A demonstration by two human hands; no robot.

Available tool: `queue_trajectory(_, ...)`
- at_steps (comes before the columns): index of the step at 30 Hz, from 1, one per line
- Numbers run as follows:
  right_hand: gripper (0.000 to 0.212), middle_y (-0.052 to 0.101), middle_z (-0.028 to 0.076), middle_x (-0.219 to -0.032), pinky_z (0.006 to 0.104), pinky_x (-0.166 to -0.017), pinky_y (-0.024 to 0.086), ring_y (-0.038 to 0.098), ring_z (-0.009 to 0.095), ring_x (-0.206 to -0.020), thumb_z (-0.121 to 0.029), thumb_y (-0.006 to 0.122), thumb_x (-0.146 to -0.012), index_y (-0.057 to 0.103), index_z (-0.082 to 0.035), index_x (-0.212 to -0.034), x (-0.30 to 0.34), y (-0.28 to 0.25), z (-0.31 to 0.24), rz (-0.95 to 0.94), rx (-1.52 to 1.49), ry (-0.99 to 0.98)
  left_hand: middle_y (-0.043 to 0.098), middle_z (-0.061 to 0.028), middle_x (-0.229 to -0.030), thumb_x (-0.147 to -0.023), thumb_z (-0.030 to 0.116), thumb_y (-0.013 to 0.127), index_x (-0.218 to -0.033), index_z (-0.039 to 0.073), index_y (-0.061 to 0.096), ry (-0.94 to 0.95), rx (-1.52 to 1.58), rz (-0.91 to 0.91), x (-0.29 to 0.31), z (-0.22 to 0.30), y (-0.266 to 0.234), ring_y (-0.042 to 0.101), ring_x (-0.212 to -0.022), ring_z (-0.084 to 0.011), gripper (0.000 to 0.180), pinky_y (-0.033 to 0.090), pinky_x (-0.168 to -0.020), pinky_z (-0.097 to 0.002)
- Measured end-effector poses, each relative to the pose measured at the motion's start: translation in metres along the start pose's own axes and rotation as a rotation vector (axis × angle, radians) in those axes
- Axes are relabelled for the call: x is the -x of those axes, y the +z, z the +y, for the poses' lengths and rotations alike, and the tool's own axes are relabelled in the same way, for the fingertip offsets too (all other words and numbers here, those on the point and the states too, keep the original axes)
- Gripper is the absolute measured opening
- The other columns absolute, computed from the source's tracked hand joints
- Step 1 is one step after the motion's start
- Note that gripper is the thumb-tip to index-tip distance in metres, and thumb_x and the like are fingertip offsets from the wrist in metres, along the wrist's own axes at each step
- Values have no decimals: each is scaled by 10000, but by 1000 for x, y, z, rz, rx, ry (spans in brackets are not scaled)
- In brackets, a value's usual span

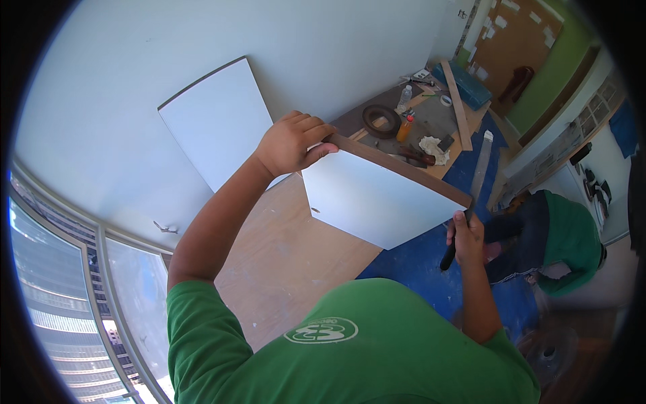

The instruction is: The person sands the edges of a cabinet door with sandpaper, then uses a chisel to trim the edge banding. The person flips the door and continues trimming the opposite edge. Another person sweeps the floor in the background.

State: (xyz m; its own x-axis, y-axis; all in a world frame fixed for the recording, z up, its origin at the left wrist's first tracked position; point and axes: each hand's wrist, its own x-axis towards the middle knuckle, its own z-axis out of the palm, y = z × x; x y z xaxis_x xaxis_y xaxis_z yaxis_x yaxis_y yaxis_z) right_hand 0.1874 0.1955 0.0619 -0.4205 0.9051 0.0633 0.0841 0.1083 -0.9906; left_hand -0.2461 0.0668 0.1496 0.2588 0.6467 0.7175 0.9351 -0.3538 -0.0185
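Observation:
A white panel [380, 198] with a brown edge strip [404, 167] along its top stands tilted in front of me. My left hand [291, 141] is closed over its upper left corner, thumb on the near side and fingers over the top. In my right hand [469, 239] is a long flat file [480, 172]; its black handle pokes out below my fist. The grey blade points up and away, close beside the right end of the brown edge. Whether blade and edge touch, I cannot tell. A small dark slot shows low on the panel's white face.
Another white panel [219, 121] leans on the wall. A plywood sheet [289, 249] and blue floor covering [397, 276] lie below. Tape roll [381, 122], orange bottle [405, 129], clear bottle [404, 98] and wood strip [456, 104] lie beyond. At right, a person [565, 242] in green bends down.

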Motion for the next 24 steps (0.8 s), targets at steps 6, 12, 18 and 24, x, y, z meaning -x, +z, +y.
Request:
queue_trajectory(6,407,565,13,-673,257,-479,443,524,92,-527,-458,665,-1081,642,-53,-1050,0,4,1,24,5,-13,666,-34,-737,-777,641,866,-813,98,674,-187,-82,-9,-7,16,5,573,-669,-252,577,411,-744,-345)
queue_trajectory(12,399,565,10,-669,260,-482,446,529,92,-531,-449,674,-1078,635,-54,-1039,-2,-1,4,1,8,-23,688,-58,-793,-717,652,882,-827,84,693,-244,-160,26,-3,30,14,593,-705,-261,609,440,-761,-358)
queue_trajectory(18,390,571,13,-666,260,-487,449,530,94,-534,-438,682,-1075,648,-52,-1028,-3,-3,6,0,22,-45,784,-95,-1046,-825,337,904,-1088,30,781,-151,140,36,9,8,3,716,-999,-295,423,545,-926,-438)
queue_trajectory(24,363,571,16,-661,255,-488,450,532,91,-533,-406,669,-1088,662,-44,-1060,-7,-4,11,10,-3,-41,762,-66,-1095,-857,88,828,-1030,56,784,-170,-146,247,22,22,-7,700,-1015,-270,182,541,-905,-411)
